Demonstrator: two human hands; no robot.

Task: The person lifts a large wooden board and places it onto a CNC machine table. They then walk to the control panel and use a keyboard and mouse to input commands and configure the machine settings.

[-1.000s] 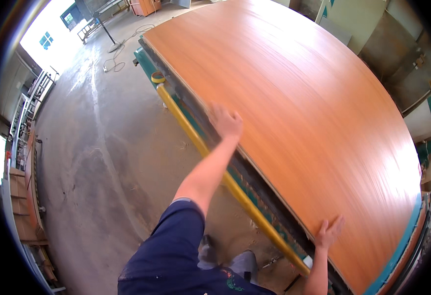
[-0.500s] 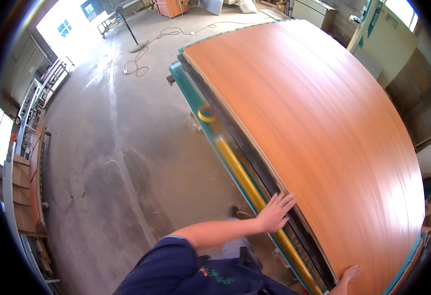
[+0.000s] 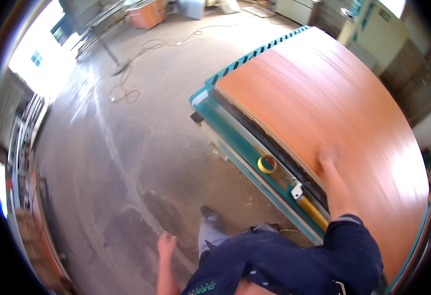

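Observation:
A large orange-brown wood-grain panel (image 3: 373,132) lies across a teal metal machine table (image 3: 225,118). My right hand (image 3: 329,152) is over the panel's near left part, its arm reaching across the edge. Motion smears its fingers, so I cannot tell their shape or whether they press on the surface. My left hand (image 3: 167,244) hangs over the concrete floor, fingers curled in, nothing seen in them. Along the machine's side ledge sits a yellow tape roll (image 3: 267,164). Closer to me is a yellow cylinder (image 3: 313,211) with a pale metal bracket (image 3: 297,190) at its end.
A slotted teal rail (image 3: 255,53) borders the panel's far end. Beyond it, a cable (image 3: 149,47) trails over the floor near a stand (image 3: 119,68). Stacked boards and frames (image 3: 33,221) line the left wall. Large pale sheets (image 3: 385,42) lean at the right rear.
My left hand has left the panel's edge and swung left over the floor, its fingers now curled. My right hand has moved farther forward over the panel. The view has shifted, showing more rail.

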